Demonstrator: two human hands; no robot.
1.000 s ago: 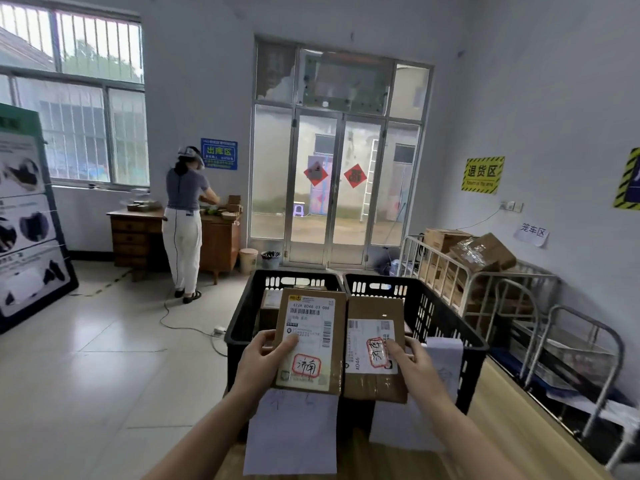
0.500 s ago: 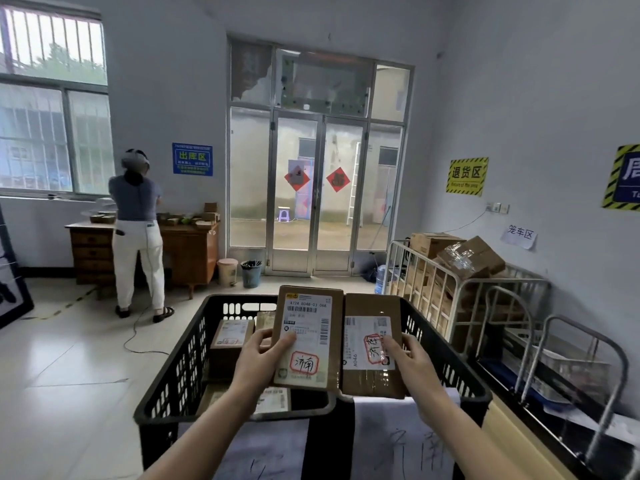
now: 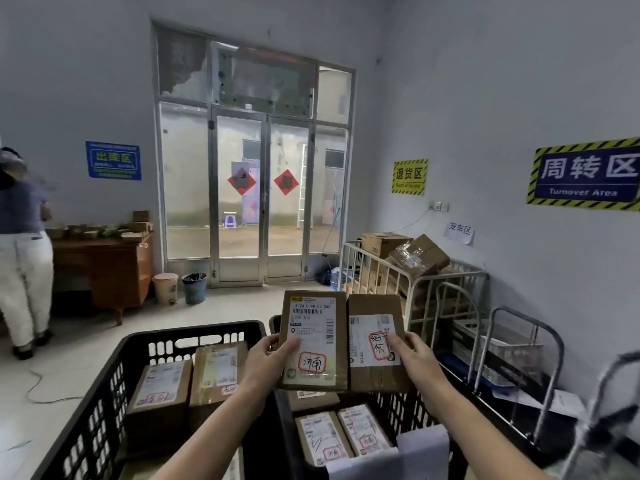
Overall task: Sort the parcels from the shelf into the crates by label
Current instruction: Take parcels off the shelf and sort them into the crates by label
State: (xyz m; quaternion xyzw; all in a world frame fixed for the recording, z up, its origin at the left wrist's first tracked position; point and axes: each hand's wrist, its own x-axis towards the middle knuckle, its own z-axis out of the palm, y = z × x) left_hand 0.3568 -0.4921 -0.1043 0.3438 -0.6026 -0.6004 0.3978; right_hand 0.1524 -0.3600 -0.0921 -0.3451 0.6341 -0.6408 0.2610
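I hold two flat cardboard parcels side by side, upright, above two black plastic crates. My left hand (image 3: 266, 362) grips the left parcel (image 3: 313, 341), whose white label carries a red-circled handwritten mark. My right hand (image 3: 414, 358) grips the right parcel (image 3: 375, 344), its label turned sideways with a red mark too. The left crate (image 3: 114, 372) holds two labelled boxes (image 3: 162, 396). The right crate (image 3: 415, 407) lies under the held parcels and holds several labelled boxes (image 3: 343, 434).
A white paper sheet (image 3: 422, 452) hangs on the right crate's front. Metal cage carts (image 3: 446, 282) with cardboard boxes stand along the right wall. A person (image 3: 20, 251) stands at a wooden desk (image 3: 104, 261) at far left. Two bins sit by the glass door (image 3: 259, 199).
My view has swung right and moved closer, so both crates' contents now show below the parcels. Both hands still hold the same two parcels side by side.
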